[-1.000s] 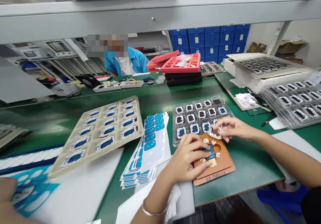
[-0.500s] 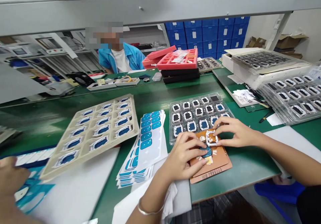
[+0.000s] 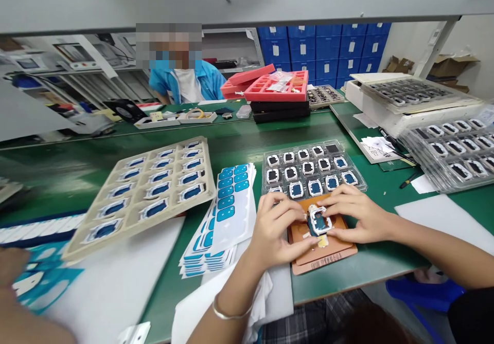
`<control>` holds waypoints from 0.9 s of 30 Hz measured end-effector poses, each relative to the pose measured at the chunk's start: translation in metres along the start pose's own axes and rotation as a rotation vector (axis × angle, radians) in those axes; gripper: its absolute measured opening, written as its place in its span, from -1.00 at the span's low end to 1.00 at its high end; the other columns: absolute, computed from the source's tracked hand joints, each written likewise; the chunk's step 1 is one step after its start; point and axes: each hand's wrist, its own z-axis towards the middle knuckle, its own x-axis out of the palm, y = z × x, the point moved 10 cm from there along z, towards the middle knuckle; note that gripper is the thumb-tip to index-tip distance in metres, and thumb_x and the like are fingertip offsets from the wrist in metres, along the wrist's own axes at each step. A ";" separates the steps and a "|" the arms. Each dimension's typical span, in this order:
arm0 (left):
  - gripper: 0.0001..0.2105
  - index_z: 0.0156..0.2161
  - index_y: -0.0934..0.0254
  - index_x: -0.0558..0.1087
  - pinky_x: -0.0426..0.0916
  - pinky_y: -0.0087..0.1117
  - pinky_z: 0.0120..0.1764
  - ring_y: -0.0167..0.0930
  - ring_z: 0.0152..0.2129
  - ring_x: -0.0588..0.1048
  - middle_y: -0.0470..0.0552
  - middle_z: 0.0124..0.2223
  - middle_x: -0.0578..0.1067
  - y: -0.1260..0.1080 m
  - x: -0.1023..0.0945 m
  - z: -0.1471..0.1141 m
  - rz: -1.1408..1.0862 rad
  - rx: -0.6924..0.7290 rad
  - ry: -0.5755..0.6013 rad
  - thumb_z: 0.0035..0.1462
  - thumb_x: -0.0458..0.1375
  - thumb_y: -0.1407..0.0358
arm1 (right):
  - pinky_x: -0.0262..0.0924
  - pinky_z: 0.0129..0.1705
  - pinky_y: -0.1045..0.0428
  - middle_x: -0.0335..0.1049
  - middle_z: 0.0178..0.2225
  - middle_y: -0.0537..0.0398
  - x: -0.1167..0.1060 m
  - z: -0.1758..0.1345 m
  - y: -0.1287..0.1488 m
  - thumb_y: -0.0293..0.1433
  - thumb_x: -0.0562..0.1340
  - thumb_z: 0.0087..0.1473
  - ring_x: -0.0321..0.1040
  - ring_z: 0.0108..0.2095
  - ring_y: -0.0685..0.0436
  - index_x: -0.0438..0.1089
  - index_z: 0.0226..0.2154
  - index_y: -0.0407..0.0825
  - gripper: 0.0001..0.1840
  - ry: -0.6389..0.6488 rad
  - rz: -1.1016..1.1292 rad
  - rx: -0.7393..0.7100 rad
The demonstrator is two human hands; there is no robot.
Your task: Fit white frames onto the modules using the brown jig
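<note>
Clear tray (image 3: 362,185) of white-rimmed parts (image 3: 307,168) just beyond the orange fixture (image 3: 335,250)

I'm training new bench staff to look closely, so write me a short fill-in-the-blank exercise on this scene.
1. The ring-shaped frame between the left hand and the right hand is ____ in colour.
2. The metal bangle is worn on the ____ arm.
3. The open red tray rests on flat boxes coloured ____.
4. The labelled crates stacked behind are ____ in colour.

Missing words: white; left; black; blue.
</note>
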 end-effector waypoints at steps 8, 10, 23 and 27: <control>-0.59 -0.17 0.26 0.49 0.28 -0.14 -0.18 -0.22 -0.21 0.34 0.07 -0.21 0.57 0.007 0.011 0.000 0.059 -0.062 0.101 -0.02 0.32 0.00 | 0.25 -0.06 -0.18 0.50 -0.03 0.00 0.008 0.001 0.004 -0.32 0.26 0.15 0.30 -0.10 -0.21 0.49 -0.11 -0.04 -0.75 0.020 -0.043 0.013; -0.60 -0.16 0.27 0.49 0.27 -0.13 -0.18 -0.21 -0.20 0.34 0.08 -0.20 0.57 0.007 0.012 0.000 0.073 -0.060 0.105 0.00 0.31 0.01 | 0.26 -0.05 -0.17 0.50 -0.04 0.01 0.009 0.001 0.004 -0.32 0.25 0.16 0.31 -0.09 -0.21 0.48 -0.09 -0.03 -0.73 0.025 -0.037 0.017; -0.55 -0.14 0.26 0.51 0.26 -0.14 -0.12 -0.22 -0.16 0.33 0.08 -0.17 0.56 0.018 0.025 -0.007 0.035 -0.122 0.175 -0.03 0.32 -0.04 | 0.29 -0.11 -0.17 0.53 -0.12 -0.01 0.011 -0.001 0.002 -0.34 0.31 0.07 0.33 -0.15 -0.20 0.48 -0.20 -0.01 -0.80 -0.049 0.028 -0.029; -0.54 -0.11 0.24 0.49 0.28 -0.15 -0.12 -0.23 -0.17 0.35 0.08 -0.16 0.55 0.018 0.022 -0.006 -0.025 -0.124 0.134 0.00 0.30 -0.06 | 0.31 -0.17 -0.14 0.55 -0.22 0.04 0.003 0.002 -0.008 -0.38 0.36 -0.01 0.34 -0.23 -0.18 0.48 -0.17 0.03 -0.72 -0.103 0.159 0.045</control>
